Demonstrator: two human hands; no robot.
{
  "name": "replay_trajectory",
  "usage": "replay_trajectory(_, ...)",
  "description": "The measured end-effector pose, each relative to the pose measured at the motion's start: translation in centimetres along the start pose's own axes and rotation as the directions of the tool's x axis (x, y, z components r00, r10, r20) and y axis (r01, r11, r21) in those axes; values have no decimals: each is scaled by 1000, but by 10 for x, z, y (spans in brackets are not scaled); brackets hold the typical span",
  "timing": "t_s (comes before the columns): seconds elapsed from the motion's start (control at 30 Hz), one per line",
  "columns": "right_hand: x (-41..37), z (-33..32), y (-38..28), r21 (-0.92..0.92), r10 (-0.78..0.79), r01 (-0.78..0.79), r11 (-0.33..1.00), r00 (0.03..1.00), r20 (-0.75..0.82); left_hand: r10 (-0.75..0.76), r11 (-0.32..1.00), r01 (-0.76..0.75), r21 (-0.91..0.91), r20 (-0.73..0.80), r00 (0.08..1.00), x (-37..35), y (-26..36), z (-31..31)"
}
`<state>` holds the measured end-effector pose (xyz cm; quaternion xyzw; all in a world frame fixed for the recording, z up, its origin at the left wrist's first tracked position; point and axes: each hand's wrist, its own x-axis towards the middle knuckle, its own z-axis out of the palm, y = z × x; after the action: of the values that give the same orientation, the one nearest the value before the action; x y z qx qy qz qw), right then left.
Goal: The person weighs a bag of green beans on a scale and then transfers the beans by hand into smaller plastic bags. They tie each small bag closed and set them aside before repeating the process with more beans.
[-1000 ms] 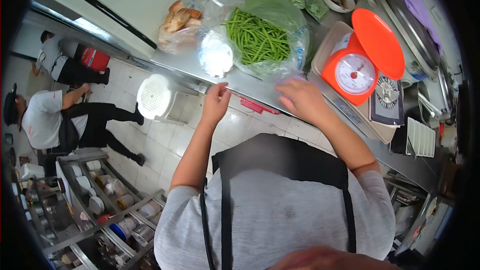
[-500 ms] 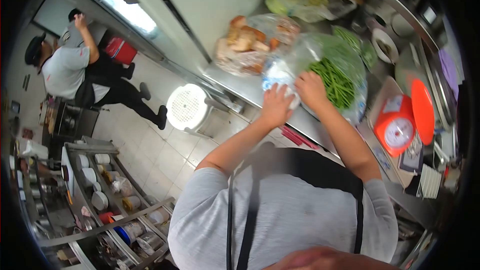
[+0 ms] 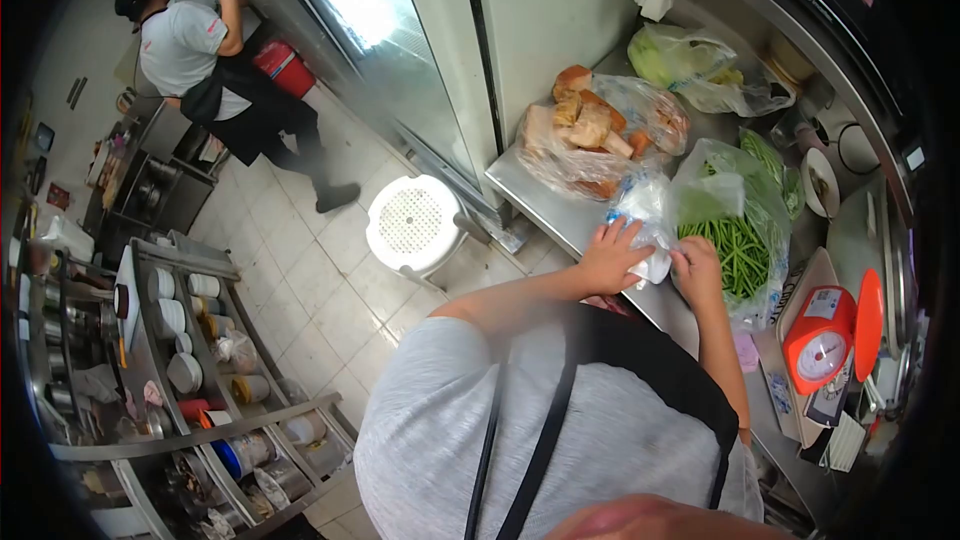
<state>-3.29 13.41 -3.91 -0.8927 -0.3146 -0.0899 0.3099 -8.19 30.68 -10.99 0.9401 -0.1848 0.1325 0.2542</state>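
Observation:
A crumpled white plastic bag with blue print [image 3: 645, 202] lies on the metal counter, near its front edge. My left hand [image 3: 612, 258] rests on its lower part, fingers spread and stretched out. At the bag's right side, the fingers of my right hand [image 3: 698, 270] are drawn together in a pinch on the plastic. Just right of that hand is an opened clear bag [image 3: 712, 165] holding long green beans [image 3: 735, 255]. Behind the white bag, browned bread-like chunks [image 3: 590, 125] sit in another clear bag.
An orange scale [image 3: 822, 335] stands at the right, near a white bowl [image 3: 820, 182]. Bagged pale-green vegetables [image 3: 680, 55] lie at the back. A white stool [image 3: 412, 225] is on the tiled floor; shelves of containers [image 3: 185, 372] stand lower left. A co-worker [image 3: 190, 45] stands upper left.
My view has swung so the counter sits further right and lower. My right hand's fingers have drawn together at the white bag's edge. The co-worker's legs have shifted.

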Motion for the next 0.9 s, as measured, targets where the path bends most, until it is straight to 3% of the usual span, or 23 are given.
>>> replay_trajectory(0.17, 11, -36, -28, 96, -4, 16, 995, 992, -125, 28, 1000, -28, 8, -8, 1000, 1, 0, -1)
replay_trajectory(0.3, 8, -47, -28, 238, 106, -39, 970, 957, -272, 47, 999, -47, -3, 23, 999, 7, -1, -9)
replay_trajectory(0.43, 1, -59, -17, 403, 229, -101, 910, 931, -285, 49, 998, -46, -39, 57, 997, 12, -3, -12)
replay_trajectory(0.47, -1, -62, -18, 412, 200, -49, 910, 921, -334, 57, 998, -54, -33, 87, 995, 13, -2, -16)
replay_trajectory(0.57, -8, -76, -19, 470, 207, -5, 882, 902, -379, 117, 958, -58, -279, 200, 973, 19, -17, -24)
replay_trajectory(0.6, -11, -80, -13, 566, 241, 4, 825, 902, -358, 115, 896, -26, -443, 176, 978, 24, -17, -34)
replay_trajectory(0.7, -13, -89, -14, 613, 230, 64, 788, 892, -389, -48, 916, -67, -396, -274, 961, 30, 30, -86)
replay_trajectory(0.73, -16, -87, -9, 557, 204, 31, 830, 913, -355, -12, 928, -120, -352, -350, 936, 36, 55, -101)
replay_trajectory(0.83, -26, -91, -38, 378, 0, 69, 923, 983, -182, 128, 911, -262, -317, -386, 914, 48, 95, -88)
replay_trajectory(0.87, -27, -94, -45, 405, -33, 97, 909, 986, -161, 157, 918, -243, -313, -275, 948, 51, 93, -71)
replay_trajectory(0.9, -30, -94, -42, 413, -21, 92, 906, 985, -173, 104, 923, -196, -330, -275, 956, 50, 93, -61)
